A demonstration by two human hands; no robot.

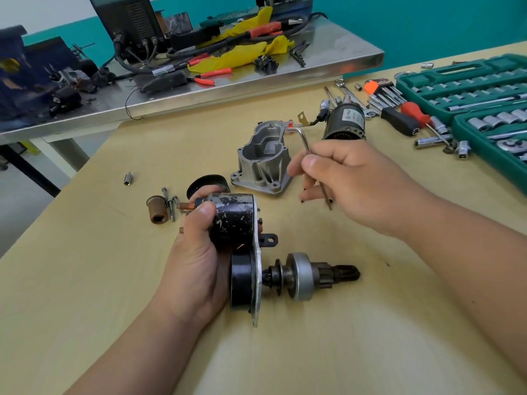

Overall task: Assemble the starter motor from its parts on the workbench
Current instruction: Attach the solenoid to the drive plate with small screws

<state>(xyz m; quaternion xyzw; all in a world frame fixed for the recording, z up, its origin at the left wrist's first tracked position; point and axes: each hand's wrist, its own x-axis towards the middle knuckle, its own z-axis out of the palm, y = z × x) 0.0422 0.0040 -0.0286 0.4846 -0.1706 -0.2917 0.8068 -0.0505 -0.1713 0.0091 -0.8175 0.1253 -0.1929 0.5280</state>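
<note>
My left hand (196, 252) curls around the scuffed black cylindrical solenoid (233, 220) at the frame's centre, and its grey pinion-gear shaft (302, 276) points right over the pale wooden tabletop (342, 337). My right hand (356, 181), right of centre, pinches a bent silver hex key (303, 138) beside the grey cast-metal housing (262, 163).

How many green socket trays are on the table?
2: the far tray beside the hex keys, the near tray at the right edge; possibly halves of one case.
</note>
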